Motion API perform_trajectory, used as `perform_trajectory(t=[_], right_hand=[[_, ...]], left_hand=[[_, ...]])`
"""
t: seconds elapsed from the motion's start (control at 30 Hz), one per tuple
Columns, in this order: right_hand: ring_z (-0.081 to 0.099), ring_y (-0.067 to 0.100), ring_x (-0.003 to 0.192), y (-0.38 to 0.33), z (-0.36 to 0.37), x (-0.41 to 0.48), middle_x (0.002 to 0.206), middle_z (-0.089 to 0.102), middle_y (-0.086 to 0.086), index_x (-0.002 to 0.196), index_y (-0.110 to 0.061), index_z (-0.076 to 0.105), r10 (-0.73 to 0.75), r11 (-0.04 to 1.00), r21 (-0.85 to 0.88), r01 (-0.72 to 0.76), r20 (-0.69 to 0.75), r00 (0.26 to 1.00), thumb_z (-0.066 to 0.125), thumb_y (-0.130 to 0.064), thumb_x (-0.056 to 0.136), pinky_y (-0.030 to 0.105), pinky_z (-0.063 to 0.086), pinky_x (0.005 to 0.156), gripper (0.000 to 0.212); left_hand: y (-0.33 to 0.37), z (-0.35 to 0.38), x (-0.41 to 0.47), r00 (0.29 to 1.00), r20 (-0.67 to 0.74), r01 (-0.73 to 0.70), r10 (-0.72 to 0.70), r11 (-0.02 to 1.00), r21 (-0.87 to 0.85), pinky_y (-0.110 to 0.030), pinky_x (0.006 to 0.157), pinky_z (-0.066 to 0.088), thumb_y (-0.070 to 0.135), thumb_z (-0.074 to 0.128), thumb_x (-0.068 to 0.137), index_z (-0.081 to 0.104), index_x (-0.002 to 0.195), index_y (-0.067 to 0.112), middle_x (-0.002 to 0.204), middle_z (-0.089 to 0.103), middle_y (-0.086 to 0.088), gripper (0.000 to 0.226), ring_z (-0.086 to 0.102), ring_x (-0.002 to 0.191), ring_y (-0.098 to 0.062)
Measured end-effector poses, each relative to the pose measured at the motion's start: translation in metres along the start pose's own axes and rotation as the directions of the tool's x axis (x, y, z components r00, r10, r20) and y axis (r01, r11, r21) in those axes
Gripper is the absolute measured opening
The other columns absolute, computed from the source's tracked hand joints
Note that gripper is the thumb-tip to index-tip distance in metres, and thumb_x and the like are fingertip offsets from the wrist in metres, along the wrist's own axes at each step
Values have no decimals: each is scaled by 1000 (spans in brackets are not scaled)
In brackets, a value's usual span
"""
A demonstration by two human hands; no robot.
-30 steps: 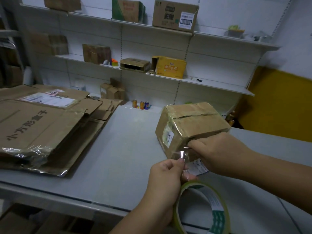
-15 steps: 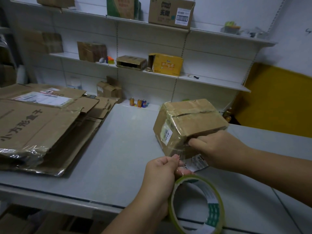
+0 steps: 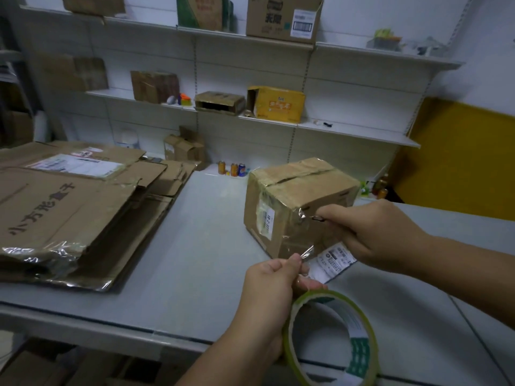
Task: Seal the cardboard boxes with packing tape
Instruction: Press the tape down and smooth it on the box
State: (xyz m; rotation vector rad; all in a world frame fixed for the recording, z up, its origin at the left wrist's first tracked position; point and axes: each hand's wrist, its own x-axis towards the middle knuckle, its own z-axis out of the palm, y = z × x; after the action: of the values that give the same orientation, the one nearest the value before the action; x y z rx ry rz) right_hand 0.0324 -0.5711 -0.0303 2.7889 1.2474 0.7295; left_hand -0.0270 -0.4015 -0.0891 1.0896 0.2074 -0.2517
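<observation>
Nearest, the left hand [image 3: 267, 285] grips the tape roll [image 3: 362, 355] and pinches the clear strip [image 3: 299, 240] taut, probably so it lies flat; just beyond and apart from it, the right hand [image 3: 373, 235] pinches a small dark item [image 3: 317, 218] at the strip, perhaps to cut it; the cardboard box [image 3: 292, 196] stands directly behind both hands; flattened cartons [image 3: 64, 207] lie well left.

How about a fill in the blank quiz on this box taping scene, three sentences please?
1. The left hand holds the tape roll; the right hand touches the cardboard ___.
2. Flattened cardboard lies stacked on the ___ side of the table.
3. At the table's back edge stand ___ cans.
Missing words: box; left; three.
</observation>
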Motion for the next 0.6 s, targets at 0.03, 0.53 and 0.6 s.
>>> perform_trajectory(t=[0.03,0.53,0.6], right_hand=[[41,7,38,-1,1,-2,52,55,-8,101,-18,63,12,1000,19,-12,-1,1000,42,-27,89,6,16,47,26],[49,15,37,-16,17,4,52,56,-5,83,-17,63,-116,976,-176,127,71,991,57,-25,79,21,33,33,10],[44,15,34,-15,27,7,48,51,-5,80,-18,60,-118,965,-218,145,129,985,74,-22,67,23,33,30,20]], left_hand=[[-1,-1,1,1000,-2,2,-2,1000,2,-28,56,52,19,54,94,62,74,1,54,63,-16,28,62,58,-28],[-1,-3,-5,998,46,41,-41,999,5,-39,73,54,18,57,92,68,58,9,56,60,-13,37,59,59,-26],[-1,-4,-8,999,49,22,-23,999,31,-30,60,53,17,58,91,67,67,4,62,63,-17,28,62,58,-25]])
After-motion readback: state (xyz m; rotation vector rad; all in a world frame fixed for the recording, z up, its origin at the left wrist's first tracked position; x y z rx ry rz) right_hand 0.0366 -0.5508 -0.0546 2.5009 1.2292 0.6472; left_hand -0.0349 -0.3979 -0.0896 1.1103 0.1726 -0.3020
